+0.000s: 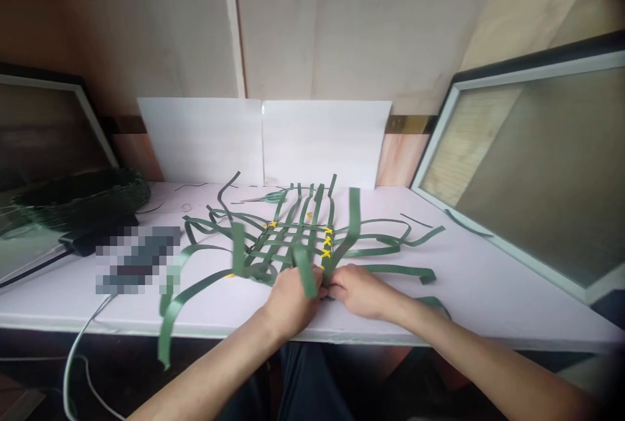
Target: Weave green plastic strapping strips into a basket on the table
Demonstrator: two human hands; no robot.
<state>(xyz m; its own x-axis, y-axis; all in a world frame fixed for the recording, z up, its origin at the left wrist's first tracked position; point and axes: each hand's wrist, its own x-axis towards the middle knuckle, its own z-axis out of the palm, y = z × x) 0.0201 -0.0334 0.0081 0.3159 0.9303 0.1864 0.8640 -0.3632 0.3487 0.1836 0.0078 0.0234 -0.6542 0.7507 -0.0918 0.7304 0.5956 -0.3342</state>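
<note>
A loose open weave of flat green plastic strips (288, 239) lies in the middle of the table, its long ends sticking out and curling on all sides. Yellow ties (327, 241) fasten some crossings along its right edge and at its left side. At the near right corner of the weave, my left hand (294, 297) is closed on a green strip. My right hand (359, 291) pinches the same corner from the right, beside a strip that rises upright. The fingertips of both hands are partly hidden, and a strip end passes in front of the left one.
Green-handled scissors (273, 197) lie behind the weave. A dark green basket (83, 196) sits at the left by a black box (100, 232) and a blurred-out object (146, 258) with a white cable (78, 343). Framed panels (527, 161) lean on both sides; white sheets (327, 141) stand behind.
</note>
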